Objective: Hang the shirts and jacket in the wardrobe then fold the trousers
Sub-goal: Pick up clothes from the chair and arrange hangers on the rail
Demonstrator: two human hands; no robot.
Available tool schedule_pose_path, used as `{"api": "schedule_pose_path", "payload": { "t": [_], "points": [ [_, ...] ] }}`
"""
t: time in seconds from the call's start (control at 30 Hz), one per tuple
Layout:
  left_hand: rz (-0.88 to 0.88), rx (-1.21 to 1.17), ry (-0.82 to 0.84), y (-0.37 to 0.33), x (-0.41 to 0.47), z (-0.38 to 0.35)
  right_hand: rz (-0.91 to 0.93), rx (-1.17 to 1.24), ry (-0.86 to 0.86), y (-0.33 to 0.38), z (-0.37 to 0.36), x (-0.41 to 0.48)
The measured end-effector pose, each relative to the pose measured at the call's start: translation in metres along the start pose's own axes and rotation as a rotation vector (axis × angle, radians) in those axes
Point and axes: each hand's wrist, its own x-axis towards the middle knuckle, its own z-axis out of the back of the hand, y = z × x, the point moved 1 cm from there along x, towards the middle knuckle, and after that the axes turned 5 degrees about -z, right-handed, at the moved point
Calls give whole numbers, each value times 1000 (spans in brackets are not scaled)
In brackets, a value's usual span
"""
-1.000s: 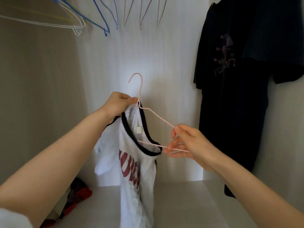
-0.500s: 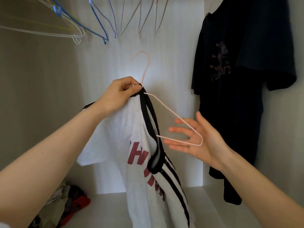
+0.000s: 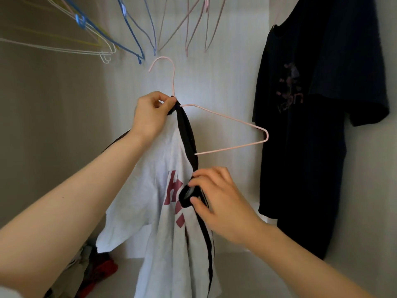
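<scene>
Half of hanger [image 3: 236, 122] inside shirt [image 3: 154, 168]

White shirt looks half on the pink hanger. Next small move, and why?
Probably the right hand lifts the black collar it grips over the bare free end of the pink hanger. The left hand pinches hanger neck and collar together, so only that shoulder of the white shirt is unthreaded.
</scene>
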Motion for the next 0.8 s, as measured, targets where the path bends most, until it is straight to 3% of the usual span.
{"api": "schedule_pose_path", "payload": {
  "t": [0.1,0.27,0.5,0.7,0.8],
  "points": [
    [0,7,-9,-2,-1,3,86,-315,33,-3,-6,-3],
    [1,51,-29,8,2,25,60,-434,195,-33,-5,-10],
    [-63,158,37,26,-4,47,-227,72,86,-91,52,17],
    [-106,171,74,22,-11,33,-313,324,58,-76,67,39],
    [-120,160,100,8,-9,20,-339,320,-14,-63,65,51]
  ]
}}
